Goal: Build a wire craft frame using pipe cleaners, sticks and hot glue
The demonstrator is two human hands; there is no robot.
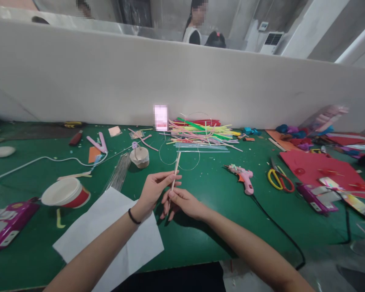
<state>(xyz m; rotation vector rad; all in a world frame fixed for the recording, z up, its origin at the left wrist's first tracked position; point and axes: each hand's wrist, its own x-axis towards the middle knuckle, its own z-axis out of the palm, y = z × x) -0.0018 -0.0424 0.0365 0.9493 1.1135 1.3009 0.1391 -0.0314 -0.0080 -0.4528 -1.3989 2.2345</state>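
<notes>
A thin, pale stick-like strip (177, 163) stands slanted between my two hands over the green table. My left hand (157, 185), with a dark band at the wrist, pinches it around the middle. Lower down, my right hand (185, 202) closes its thumb and fingers on the same strip. Some of the fingers are hidden behind others. Just beyond the strip's upper end are thin wire loops (197, 163); whether they touch it I cannot tell. A white sheet of paper (109, 231) lies partly under my left forearm.
Colourful fuzzy stems (207, 132) lie piled at the back beside a phone-like screen (161, 117). To the right are a pink glue gun (246, 178) with a black cord, scissors (275, 180) and red sheets (319, 166). Leftward stand a paper cup (79, 194) and a small pot (141, 158).
</notes>
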